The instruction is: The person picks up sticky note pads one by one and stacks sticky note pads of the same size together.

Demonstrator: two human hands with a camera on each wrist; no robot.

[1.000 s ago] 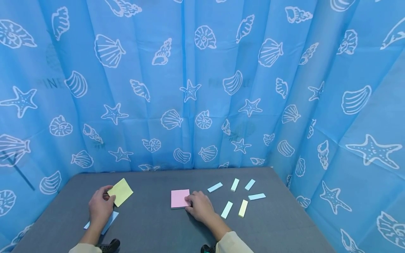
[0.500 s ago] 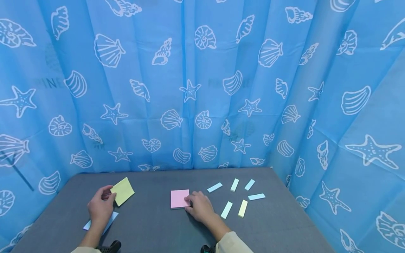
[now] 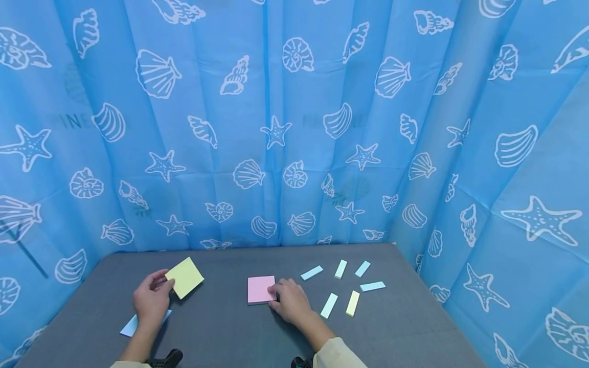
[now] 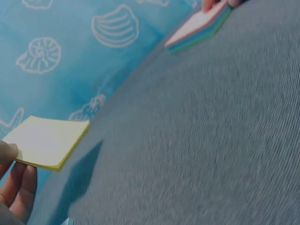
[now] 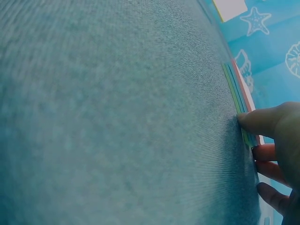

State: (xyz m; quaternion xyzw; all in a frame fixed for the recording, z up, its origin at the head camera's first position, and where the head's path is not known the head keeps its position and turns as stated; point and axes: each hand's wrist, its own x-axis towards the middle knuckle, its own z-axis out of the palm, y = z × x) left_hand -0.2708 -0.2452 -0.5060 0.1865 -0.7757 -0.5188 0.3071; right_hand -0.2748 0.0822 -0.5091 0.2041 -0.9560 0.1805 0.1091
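My left hand [image 3: 151, 300] pinches a yellow sticky note pad [image 3: 186, 278] by its left edge, thumb on top and fingers beneath. In the left wrist view the yellow pad [image 4: 50, 140] is raised above the table, its shadow on the cloth. At the middle of the table lies a square stack of sticky note pads [image 3: 258, 289], pink on top, with blue and green layers [image 5: 235, 89] showing at its side in the right wrist view. My right hand [image 3: 292, 302] holds this stack at its right side, thumb low against the near edge.
Blue strips [image 3: 130, 326] lie partly hidden behind my left forearm. Several small narrow note pads, light blue, pale green and yellow [image 3: 353, 303], are spread right of my right hand. A blue shell-print curtain [image 3: 294, 128] hangs behind the grey table [image 3: 221, 327].
My left hand has moved a little to the right with the yellow sticky note pad, uncovering more of the blue strip at left. The right hand and the stack stay in place.
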